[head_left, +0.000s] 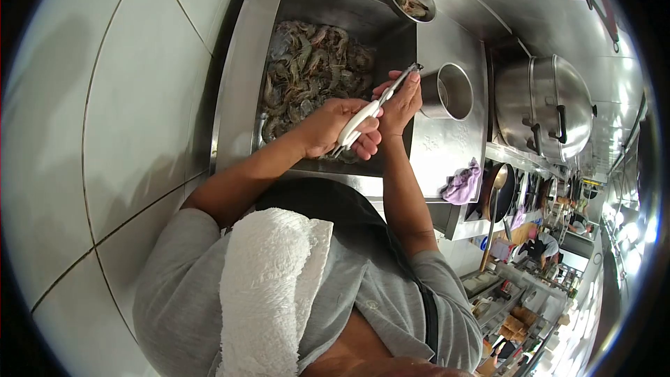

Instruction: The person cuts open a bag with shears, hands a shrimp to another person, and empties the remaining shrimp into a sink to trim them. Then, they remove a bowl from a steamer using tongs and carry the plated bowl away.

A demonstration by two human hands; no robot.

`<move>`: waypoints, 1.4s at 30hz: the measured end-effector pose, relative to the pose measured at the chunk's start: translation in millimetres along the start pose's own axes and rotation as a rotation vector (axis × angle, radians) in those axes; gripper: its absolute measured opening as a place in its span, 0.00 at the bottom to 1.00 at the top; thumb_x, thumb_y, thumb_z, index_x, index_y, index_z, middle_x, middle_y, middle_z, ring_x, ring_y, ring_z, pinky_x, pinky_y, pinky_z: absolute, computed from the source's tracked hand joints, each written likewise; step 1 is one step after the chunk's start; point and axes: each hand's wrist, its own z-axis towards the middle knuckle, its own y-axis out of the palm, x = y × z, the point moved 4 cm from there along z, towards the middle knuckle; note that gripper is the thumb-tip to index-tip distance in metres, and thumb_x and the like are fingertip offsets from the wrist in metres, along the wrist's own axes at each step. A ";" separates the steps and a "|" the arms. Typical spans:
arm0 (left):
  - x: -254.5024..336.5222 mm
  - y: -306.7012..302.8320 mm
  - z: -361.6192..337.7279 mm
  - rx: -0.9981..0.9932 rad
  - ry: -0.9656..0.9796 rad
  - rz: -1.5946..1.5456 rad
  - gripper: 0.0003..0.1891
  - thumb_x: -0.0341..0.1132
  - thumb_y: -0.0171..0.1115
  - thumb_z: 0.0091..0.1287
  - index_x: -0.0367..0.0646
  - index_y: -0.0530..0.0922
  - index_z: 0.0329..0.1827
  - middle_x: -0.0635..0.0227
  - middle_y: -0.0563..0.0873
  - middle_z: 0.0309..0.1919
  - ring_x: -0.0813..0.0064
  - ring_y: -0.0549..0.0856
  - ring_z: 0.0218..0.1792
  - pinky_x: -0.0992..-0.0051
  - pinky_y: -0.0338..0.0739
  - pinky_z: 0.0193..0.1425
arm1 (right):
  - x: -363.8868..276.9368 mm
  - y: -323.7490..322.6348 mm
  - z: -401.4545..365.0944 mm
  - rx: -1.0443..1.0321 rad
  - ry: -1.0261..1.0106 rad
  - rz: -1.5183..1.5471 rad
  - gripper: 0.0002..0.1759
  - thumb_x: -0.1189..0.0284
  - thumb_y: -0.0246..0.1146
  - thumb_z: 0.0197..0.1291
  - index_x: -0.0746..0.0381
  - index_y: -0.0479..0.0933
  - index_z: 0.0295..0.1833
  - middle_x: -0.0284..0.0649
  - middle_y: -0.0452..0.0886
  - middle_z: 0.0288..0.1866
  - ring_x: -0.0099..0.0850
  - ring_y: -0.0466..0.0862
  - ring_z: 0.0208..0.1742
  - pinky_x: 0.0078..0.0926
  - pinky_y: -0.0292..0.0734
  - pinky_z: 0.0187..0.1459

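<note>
White-handled scissors (pixel 360 123) slant up and to the right across both hands. My left hand (pixel 335 126) is closed around the handles, its fingertips showing beneath them. My right hand (pixel 400 103) is closed at the metal end, thumb stretched along it. A small dark bit shows at that tip; what lies between the right fingers is hidden. Below both hands, a heap of raw shrimp (pixel 307 66) fills much of the steel sink (pixel 391 47).
Right of the sink stand a steel pot (pixel 457 91) and a small pan (pixel 427 14) holding some shrimp. A purple cloth (pixel 462 183) lies on the counter edge. A large lidded steamer (pixel 544 108) stands farther right, with a long-handled ladle (pixel 494 209) below. Other people work in the background.
</note>
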 end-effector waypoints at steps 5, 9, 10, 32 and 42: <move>11.8 -3.5 -42.7 0.031 0.028 0.051 0.22 0.31 0.62 0.65 0.34 0.69 0.60 0.54 0.83 0.36 0.67 0.86 0.32 0.69 0.85 0.38 | -57.7 -34.1 37.0 0.184 -0.225 -0.077 0.29 0.53 0.38 0.71 0.66 0.72 0.32 0.42 0.74 0.14 0.30 0.74 0.12 0.23 0.68 0.17; 34.7 -40.7 -71.0 0.229 0.203 0.233 0.24 0.34 0.58 0.67 0.29 0.68 0.62 0.54 0.84 0.36 0.67 0.87 0.32 0.69 0.85 0.37 | -87.1 -105.0 112.6 0.217 -0.428 -0.083 0.25 0.55 0.48 0.71 0.68 0.75 0.36 0.42 0.78 0.24 0.29 0.78 0.23 0.24 0.74 0.27; 39.3 -49.6 -76.3 0.300 0.229 0.260 0.25 0.36 0.58 0.67 0.29 0.68 0.63 0.54 0.85 0.35 0.67 0.87 0.32 0.69 0.85 0.37 | -90.0 -109.9 120.3 0.190 -0.478 -0.282 0.23 0.57 0.55 0.69 0.69 0.77 0.45 0.45 0.82 0.35 0.29 0.82 0.35 0.23 0.76 0.37; -5.1 -122.5 -89.4 0.753 -0.114 0.211 0.26 0.31 0.62 0.66 0.34 0.66 0.66 0.55 0.83 0.38 0.70 0.85 0.35 0.71 0.83 0.38 | 364.7 -69.0 -22.8 -0.759 0.125 -1.305 0.20 0.68 0.62 0.56 0.65 0.76 0.54 0.55 0.76 0.55 0.50 0.77 0.57 0.43 0.72 0.55; -10.5 -125.4 -64.6 0.764 -0.172 0.306 0.27 0.31 0.64 0.65 0.33 0.66 0.65 0.57 0.84 0.38 0.71 0.86 0.34 0.74 0.83 0.36 | 347.5 -48.1 -34.5 -0.754 1.013 -0.905 0.41 0.63 0.69 0.53 0.68 0.62 0.68 0.52 0.75 0.60 0.43 0.79 0.56 0.38 0.79 0.52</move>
